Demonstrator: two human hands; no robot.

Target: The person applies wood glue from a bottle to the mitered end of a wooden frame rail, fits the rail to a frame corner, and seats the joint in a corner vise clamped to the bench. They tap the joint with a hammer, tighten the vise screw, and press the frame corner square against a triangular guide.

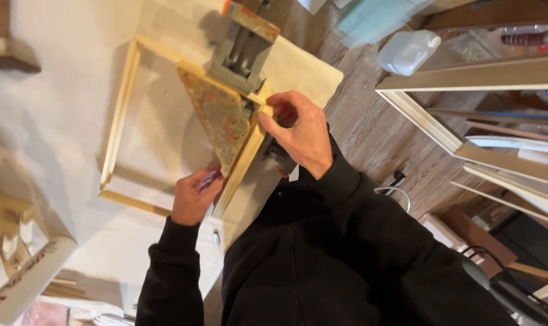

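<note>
Open room inside the wooden frame [122, 102] toward nine o'clock. Blocked at twelve o'clock by the grey corner clamp [241, 51], at three by stacked mouldings [497, 151].

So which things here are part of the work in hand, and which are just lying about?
In hand: wooden frame, corner clamp, stained triangular plate, left hand, right hand.
Lying about: white plastic jug, leaning mouldings, wood offcuts.

A pale wooden frame [124, 108] lies flat at centre-left of the picture, its right corner seated against a rust-stained triangular plate [221, 118] of a grey clamp [241, 51]
</note>
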